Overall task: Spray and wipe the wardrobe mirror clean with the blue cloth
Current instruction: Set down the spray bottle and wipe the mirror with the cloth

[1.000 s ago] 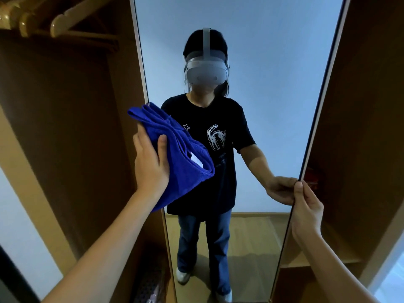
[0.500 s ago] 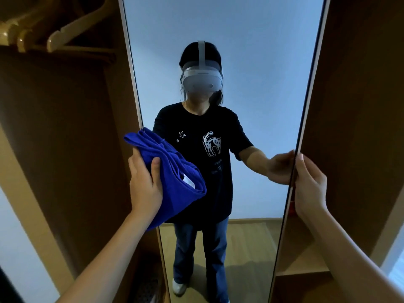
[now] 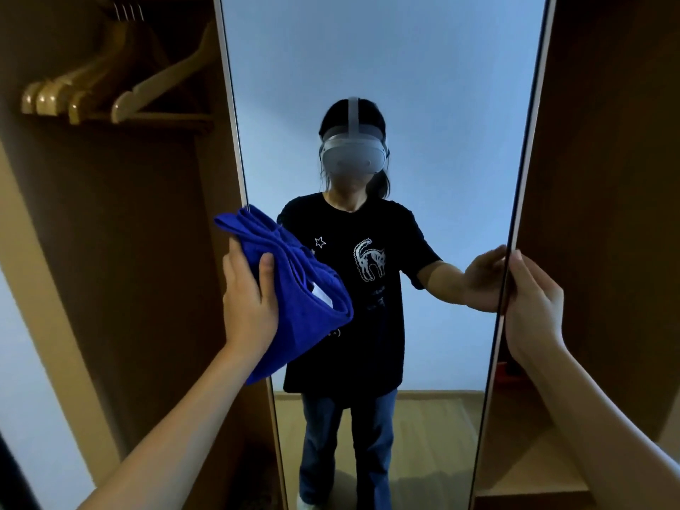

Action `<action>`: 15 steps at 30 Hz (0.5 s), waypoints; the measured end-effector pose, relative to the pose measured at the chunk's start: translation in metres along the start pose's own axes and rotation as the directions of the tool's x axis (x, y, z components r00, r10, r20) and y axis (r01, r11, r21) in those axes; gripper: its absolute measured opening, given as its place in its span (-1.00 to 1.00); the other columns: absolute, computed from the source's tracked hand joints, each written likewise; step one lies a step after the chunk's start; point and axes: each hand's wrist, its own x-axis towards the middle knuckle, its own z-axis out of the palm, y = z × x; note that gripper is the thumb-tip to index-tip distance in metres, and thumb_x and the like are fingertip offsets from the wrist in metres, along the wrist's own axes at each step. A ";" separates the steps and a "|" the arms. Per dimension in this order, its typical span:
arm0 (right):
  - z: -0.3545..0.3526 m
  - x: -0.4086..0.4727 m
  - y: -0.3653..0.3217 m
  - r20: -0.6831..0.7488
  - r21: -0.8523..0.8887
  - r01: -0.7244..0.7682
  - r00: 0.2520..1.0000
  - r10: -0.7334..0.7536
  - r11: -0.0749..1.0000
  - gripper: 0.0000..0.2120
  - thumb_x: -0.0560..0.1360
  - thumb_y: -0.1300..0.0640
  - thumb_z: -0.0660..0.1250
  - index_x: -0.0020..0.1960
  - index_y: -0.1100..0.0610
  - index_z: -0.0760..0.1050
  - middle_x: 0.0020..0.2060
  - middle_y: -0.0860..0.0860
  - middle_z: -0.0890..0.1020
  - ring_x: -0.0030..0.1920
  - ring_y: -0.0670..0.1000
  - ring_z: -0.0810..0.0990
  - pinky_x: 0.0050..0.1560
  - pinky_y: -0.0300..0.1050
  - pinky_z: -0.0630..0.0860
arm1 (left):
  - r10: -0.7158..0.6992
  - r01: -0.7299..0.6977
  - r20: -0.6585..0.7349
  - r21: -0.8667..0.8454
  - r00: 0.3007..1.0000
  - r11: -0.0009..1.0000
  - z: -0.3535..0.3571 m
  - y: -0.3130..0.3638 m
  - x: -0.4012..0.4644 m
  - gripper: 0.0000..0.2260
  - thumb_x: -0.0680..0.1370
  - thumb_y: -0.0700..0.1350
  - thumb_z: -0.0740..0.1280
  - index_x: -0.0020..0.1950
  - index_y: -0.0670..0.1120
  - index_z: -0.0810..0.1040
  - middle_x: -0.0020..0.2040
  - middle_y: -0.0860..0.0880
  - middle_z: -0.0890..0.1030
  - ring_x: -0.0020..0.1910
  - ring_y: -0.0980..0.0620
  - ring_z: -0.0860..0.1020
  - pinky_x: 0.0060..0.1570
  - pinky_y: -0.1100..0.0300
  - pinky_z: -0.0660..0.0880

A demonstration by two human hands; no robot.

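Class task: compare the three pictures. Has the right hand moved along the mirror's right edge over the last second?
Yes. The right hand has slid up the mirror edge: earlier level with the reflected shirt hem, now level with its chest print.

No readable text anywhere.
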 end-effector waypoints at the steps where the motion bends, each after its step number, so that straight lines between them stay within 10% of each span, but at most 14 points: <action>1: 0.005 0.002 -0.007 -0.012 -0.005 0.015 1.000 -0.015 1.000 -0.72 0.61 0.04 0.27 -0.23 0.07 0.58 -0.26 -0.01 0.60 -0.11 -0.09 0.59 0.05 -0.14 0.50 | -0.009 0.009 0.001 0.006 1.000 1.000 0.000 -0.002 -0.004 -0.50 0.64 0.18 0.03 0.53 0.03 0.09 0.20 0.01 0.40 0.00 0.23 0.49 -0.08 0.35 0.42; 8: 0.022 0.012 -0.013 -0.086 -0.005 0.083 0.993 -0.083 0.997 -0.77 0.63 0.16 0.24 -0.11 0.22 0.58 -0.30 -0.01 0.55 -0.31 -0.28 0.58 -0.08 -0.36 0.48 | -0.016 0.016 0.004 0.003 1.000 1.000 0.000 0.002 0.000 -0.57 0.65 0.08 0.06 0.49 -0.01 0.18 0.18 0.00 0.43 0.01 0.33 0.47 -0.06 0.58 0.33; 15: 0.021 0.010 -0.017 -0.088 0.041 0.061 0.994 -0.058 0.997 -0.71 0.62 0.14 0.28 -0.27 0.05 0.57 -0.38 -0.08 0.56 -0.29 -0.23 0.56 -0.10 -0.34 0.46 | 0.045 -0.041 -0.072 0.050 0.996 0.998 -0.003 0.042 0.078 -0.50 0.64 0.16 0.03 0.53 -0.01 0.14 0.27 -0.01 0.43 0.13 0.11 0.49 0.12 0.21 0.37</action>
